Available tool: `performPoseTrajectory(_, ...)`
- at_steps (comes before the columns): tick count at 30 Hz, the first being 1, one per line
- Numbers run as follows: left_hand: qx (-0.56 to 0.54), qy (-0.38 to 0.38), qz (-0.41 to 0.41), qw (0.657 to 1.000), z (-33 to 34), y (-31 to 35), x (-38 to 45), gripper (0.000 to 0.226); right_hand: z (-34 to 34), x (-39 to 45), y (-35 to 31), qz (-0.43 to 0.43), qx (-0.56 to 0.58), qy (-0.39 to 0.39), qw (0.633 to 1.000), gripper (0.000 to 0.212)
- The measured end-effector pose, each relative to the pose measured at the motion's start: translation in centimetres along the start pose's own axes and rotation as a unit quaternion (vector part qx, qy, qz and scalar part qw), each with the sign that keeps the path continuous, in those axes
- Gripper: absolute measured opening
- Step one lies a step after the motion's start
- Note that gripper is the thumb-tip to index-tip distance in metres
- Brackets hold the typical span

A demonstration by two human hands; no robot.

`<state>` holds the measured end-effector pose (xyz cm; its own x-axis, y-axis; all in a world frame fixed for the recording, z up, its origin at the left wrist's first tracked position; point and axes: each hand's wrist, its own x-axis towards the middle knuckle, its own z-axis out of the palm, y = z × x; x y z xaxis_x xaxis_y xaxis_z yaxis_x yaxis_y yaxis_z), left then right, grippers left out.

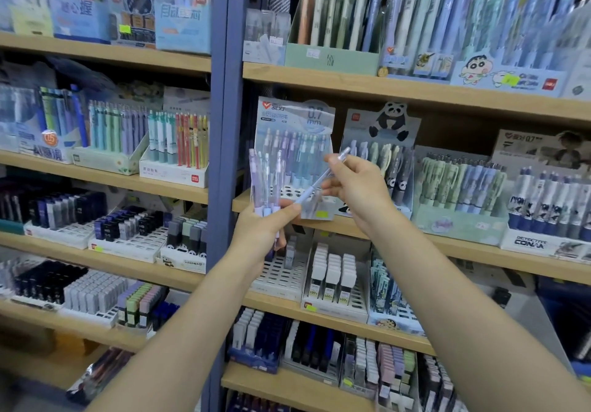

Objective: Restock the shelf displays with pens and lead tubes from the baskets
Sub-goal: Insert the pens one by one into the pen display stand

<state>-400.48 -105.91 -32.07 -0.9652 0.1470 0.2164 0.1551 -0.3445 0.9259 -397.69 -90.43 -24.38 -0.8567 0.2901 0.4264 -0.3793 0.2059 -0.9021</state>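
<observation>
My left hand (265, 229) grips a small bunch of pale purple and blue mechanical pencils (267, 181), held upright in front of the shelf. My right hand (355, 188) pinches a single clear-and-blue pencil (323, 178), which slants from upper right down to lower left toward the bunch. Just behind both hands stands the 0.7 mm pencil display box (295, 130), partly filled with pastel pencils, with open holes in its white rack (291, 192).
A panda pen display (383, 143) stands right of the box. A wooden shelf edge (479, 251) runs below it. Lead tube racks (335, 277) fill the lower shelves. A blue upright post (220, 124) divides the two shelf units.
</observation>
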Motion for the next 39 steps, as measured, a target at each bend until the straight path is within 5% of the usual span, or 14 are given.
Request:
performPoseTrajectory(9, 0.093, -0.024, -0.037, 0.995, 0.5, 1.4, 0.6, 0.046, -1.6, 2.9, -0.9, -0.124, -0.070, 0.140, 0.980, 0.010)
performPoseTrajectory(27, 0.113, -0.025, -0.016, 0.993, 0.5, 1.4, 2.0, 0.042, -0.2, 6.5, 0.1, -0.146, -0.227, 0.084, 0.959, 0.008)
performPoseTrajectory(30, 0.111, -0.024, -0.014, 0.993, 0.6, 1.4, 2.1, 0.041, 0.3, 6.8, 0.6, -0.168, -0.234, 0.079, 0.954, 0.026)
performPoseTrajectory(39, 0.101, -0.023, -0.019, 0.994, 0.3, 1.0, 2.2, 0.046, 0.0, 6.8, 1.1, -0.231, -0.349, 0.048, 0.907, 0.026)
